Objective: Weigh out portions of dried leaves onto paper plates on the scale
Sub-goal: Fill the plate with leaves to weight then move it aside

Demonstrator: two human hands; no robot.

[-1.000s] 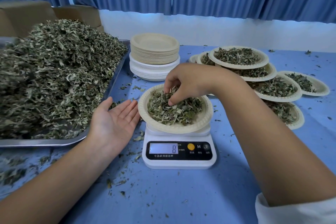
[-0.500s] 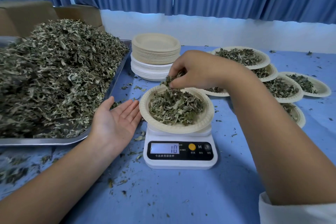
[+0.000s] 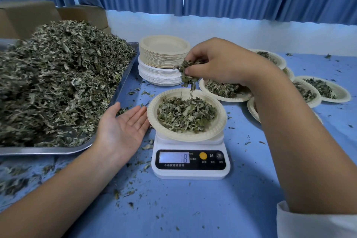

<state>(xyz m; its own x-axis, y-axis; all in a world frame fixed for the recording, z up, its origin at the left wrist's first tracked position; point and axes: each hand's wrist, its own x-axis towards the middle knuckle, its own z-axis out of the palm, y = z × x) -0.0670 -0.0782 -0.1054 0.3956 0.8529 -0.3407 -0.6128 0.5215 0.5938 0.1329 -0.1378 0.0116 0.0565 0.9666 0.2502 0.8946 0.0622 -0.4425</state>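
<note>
Since half a second ago the right hand (image 3: pixel 218 63) has risen from the plate's rim to well above it, and the reading has dropped from 10 to 8.

Observed now: thumb and fingertips pinch a tuft of dried green leaves (image 3: pixel 188 75), with strands dangling over the far rim of the round cream paper plate (image 3: pixel 220 121). The plate sits loaded on the white digital kitchen scale (image 3: pixel 191 172).

The left hand (image 3: pixel 123 125) lies palm up, fingers straight and together, tips just beside the plate's left rim; contact cannot be confirmed.

The bulk heap of dried leaves (image 3: pixel 58 83) fills the steel tray (image 3: pixel 123 81) to the left.

Assessment: the portion is being trimmed.

Recommended:
- Keep both hands clear of plate and platform so the reading settles.
- Release a few flakes at a time, low over the plate's centre.
- Return surplus to the tray.
</note>
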